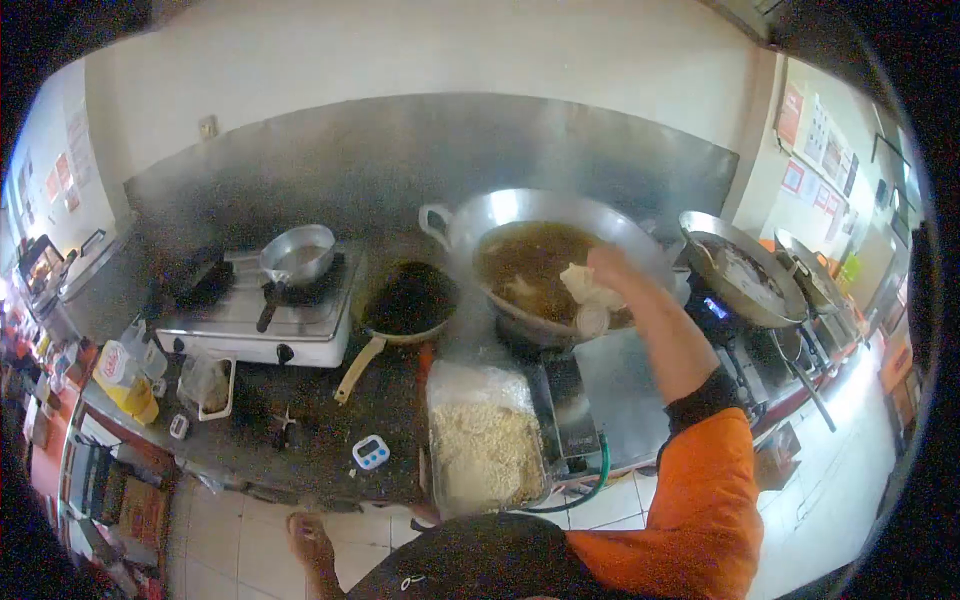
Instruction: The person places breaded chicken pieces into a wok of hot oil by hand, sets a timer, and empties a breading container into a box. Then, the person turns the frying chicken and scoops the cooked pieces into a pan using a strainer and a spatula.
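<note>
Over the big wok (640,235): pale, floppy piece (578,284) hanging from right hand (606,266), fingers closed on its upper end, above the brown liquid (530,262). Tray of pale crumbly stuff (486,440) in front of wok. Dark pan (408,303) just left of wok. Left hand (309,540) low, off the counter; can't tell its finger spread.

One wide round view looks forward and down from the head, above the counter (330,470)
</note>
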The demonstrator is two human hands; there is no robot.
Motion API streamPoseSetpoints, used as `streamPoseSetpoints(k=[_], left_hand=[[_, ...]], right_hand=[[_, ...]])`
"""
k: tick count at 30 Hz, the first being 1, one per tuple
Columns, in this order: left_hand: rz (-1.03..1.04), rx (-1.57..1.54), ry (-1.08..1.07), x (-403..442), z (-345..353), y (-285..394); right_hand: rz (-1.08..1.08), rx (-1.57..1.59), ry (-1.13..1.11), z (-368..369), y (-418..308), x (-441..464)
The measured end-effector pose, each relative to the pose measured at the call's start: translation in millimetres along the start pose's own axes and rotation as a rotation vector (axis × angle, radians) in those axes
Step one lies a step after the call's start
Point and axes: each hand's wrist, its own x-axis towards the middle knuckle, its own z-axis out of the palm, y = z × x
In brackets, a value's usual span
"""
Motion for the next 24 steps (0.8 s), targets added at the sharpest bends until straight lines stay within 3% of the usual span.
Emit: streamPoseSetpoints(k=[2, 4, 6, 7, 8, 9, 10, 11, 12, 13, 15, 17, 19, 22, 24], left_hand=[[0.05, 0.067, -0.011, 5.9, -8.6, 16.0], [0.151, 0.102, -0.004, 5.2, -10.0, 13.6], [-0.079, -0.278, 0.018, -0.8, -4.2, 3.7], [-0.192, -0.47, 0.034, -3.4, 0.0, -0.8], [-0.217, -0.499, 0.018, -4.7, -0.9, 0.0], [-0.243, -0.527, 0.002, -6.0, -1.7, 0.8], [-0.179, -0.394, -0.044, -4.1, -2.3, 7.5], [-0.139, -0.348, -0.06, -3.6, -2.5, 7.1], [-0.099, -0.303, -0.073, -3.1, -2.6, 6.7], [-0.08, -0.347, -0.056, -4.4, -1.2, -0.9], [-0.059, -0.256, -0.045, -2.9, -2.2, 0.8], [-0.052, 0.017, -0.051, -0.5, -12.7, 6.8], [0.005, 0.055, -0.069, -1.0, -16.2, -1.7], [0.089, 0.101, -0.056, 3.8, -12.9, 4.9], [0.096, 0.1, -0.05, 2.0, -8.6, 17.5]], right_hand=[[0.093, 0.223, 0.109, -26.8, -15.1, -12.0], [0.006, 0.341, 0.283, -80.8, -57.9, -37.4], [-0.134, 0.342, 0.062, -127.3, -121.0, -81.0], [-0.102, 0.294, -0.149, -133.2, -152.7, -104.1], [-0.366, 0.444, -0.224, -88.7, -166.6, -112.0], [-0.508, 0.349, -0.482, -66.4, -191.4, -124.3], [-0.516, 0.428, -0.639, -30.8, -212.9, -138.3], [-0.596, 0.358, -0.645, 19.0, -233.3, -151.7], [-0.551, 0.49, -0.594, 63.9, -246.7, -162.1], [-0.503, 0.618, -0.536, 88.4, -254.6, -169.3], [-0.484, 0.824, -0.657, 80.1, -258.0, -176.2], [-0.481, 0.782, -0.756, 63.5, -256.3, -171.8], [-0.481, 0.501, -0.844, 34.3, -254.2, -171.4], [-0.593, 0.41, -0.55, 69.9, -235.8, -170.5], [-0.422, 0.449, -0.546, -28.3, -212.9, -155.1]])
